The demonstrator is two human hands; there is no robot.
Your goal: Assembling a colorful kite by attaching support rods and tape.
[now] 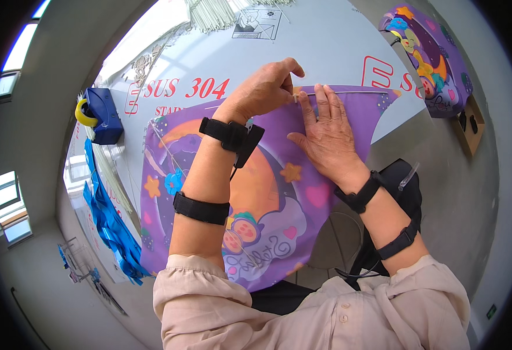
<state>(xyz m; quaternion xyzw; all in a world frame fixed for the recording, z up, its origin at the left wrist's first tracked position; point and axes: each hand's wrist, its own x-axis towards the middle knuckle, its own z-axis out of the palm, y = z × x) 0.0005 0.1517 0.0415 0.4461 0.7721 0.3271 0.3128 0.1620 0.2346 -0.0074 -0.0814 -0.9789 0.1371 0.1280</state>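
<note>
A purple cloth sheet (316, 196), which looks like a kite, is spread over the table edge toward my lap, printed with a moon, stars and hearts. Along its far edge runs a thin white rod (363, 92), and another slim rod (168, 146) lies slantwise at its left. My left hand (266, 87) is bent over that far edge, its fingers curled beside a small pale fitting (295, 98) on the rod. What sits between its fingertips is hidden. Just to the right, my right hand (330, 137) presses flat on the cloth with fingers stretched out.
On the white-covered table (320, 35), a blue tape dispenser (105, 116) and blue ribbons (107, 219) lie at left. Thin white rods (212, 14) and small fittings (145, 65) lie at the back. Far right are another purple printed sheet (442, 87) and an open cardboard box (472, 131).
</note>
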